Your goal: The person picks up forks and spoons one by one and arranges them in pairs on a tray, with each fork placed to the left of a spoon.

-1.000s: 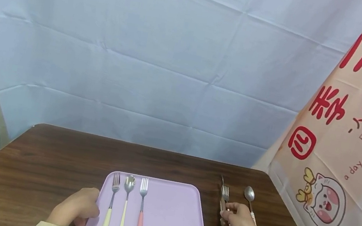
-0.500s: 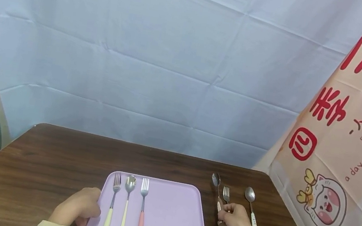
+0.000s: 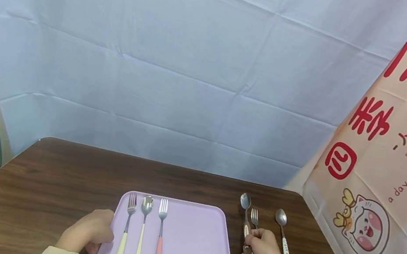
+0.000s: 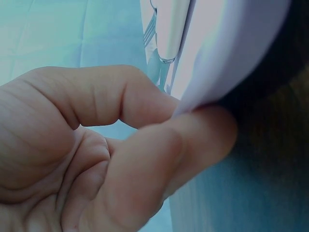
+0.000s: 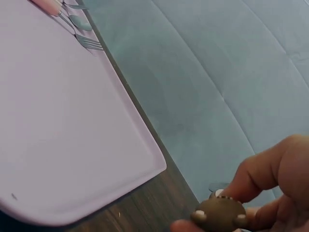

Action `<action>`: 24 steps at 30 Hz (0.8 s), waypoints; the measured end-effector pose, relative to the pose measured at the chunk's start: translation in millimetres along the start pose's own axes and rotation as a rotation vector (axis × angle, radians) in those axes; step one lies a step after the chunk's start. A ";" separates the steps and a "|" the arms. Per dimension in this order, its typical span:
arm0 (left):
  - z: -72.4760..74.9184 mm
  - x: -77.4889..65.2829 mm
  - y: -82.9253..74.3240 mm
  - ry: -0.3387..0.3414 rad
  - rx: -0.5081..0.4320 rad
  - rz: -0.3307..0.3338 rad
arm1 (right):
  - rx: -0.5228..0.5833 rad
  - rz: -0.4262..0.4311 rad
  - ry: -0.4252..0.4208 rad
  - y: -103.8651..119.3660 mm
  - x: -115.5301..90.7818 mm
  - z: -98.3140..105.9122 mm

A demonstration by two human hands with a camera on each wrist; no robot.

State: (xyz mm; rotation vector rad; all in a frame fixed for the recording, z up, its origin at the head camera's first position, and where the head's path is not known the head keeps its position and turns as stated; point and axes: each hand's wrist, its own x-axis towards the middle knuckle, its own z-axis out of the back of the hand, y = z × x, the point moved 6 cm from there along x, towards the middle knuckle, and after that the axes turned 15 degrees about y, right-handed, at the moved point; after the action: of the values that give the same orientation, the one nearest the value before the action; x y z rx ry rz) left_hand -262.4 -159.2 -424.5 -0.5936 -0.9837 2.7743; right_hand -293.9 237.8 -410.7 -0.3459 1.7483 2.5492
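Observation:
My left hand [image 3: 93,227] pinches the left rim of a lilac tray [image 3: 197,241] between thumb and fingers; the left wrist view shows the rim [image 4: 212,72] caught there. Beyond the tray's right side, my right hand [image 3: 265,248] holds a spoon [image 3: 245,202] by its handle, bowl pointing away. A brown, rounded animal-shaped handle end [image 5: 219,214] shows at its fingers in the right wrist view. A fork [image 3: 255,217] with a pale handle lies partly hidden under this hand. Another spoon [image 3: 281,219] with a patterned white handle lies to its right.
On the tray's left half lie a fork [image 3: 121,243] with a pale yellow handle, a cream-handled spoon [image 3: 139,241] and a pink-handled fork [image 3: 158,253], side by side. The dark wooden table [image 3: 71,177] ends at a blue cloth [image 3: 180,74]; a printed banner [image 3: 376,172] hangs at right.
The spoon in my right hand has turned from edge-on to show its bowl, and this hand has shifted slightly left, uncovering the patterned spoon's handle. My left hand stays on the rim.

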 end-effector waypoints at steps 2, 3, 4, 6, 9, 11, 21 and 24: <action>0.4 0.2 0.2 0.001 -0.001 0.004 | -0.004 -0.006 -0.014 0.1 -0.9 0.4; 0.5 0.3 0.2 0.001 -0.001 0.004 | -0.004 -0.010 -0.021 -0.1 -1.3 0.5; 0.9 0.2 0.4 0.000 0.000 0.008 | -0.006 -0.009 -0.020 -0.1 -1.7 0.4; 0.6 0.5 0.0 0.001 -0.003 0.001 | -0.005 -0.005 -0.020 -0.8 -2.3 0.4; 0.2 0.4 -0.2 0.001 -0.004 -0.002 | 0.006 0.014 -0.001 -2.3 -2.2 -0.3; 0.0 0.0 -0.3 0.003 -0.006 -0.005 | 0.020 0.020 0.013 -3.6 -2.0 -0.9; 1.2 -0.9 -0.6 -0.001 0.026 0.005 | -0.012 0.050 0.087 -0.1 -4.4 -4.9; 0.9 -0.7 -0.8 0.001 0.027 0.006 | -0.013 0.048 0.098 1.0 -4.6 -7.2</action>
State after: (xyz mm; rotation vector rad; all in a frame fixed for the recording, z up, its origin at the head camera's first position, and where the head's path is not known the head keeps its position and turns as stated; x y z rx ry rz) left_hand -262.1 -159.3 -423.2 -0.5944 -0.9449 2.7873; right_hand -288.4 231.2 -411.4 -0.4425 1.7939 2.6209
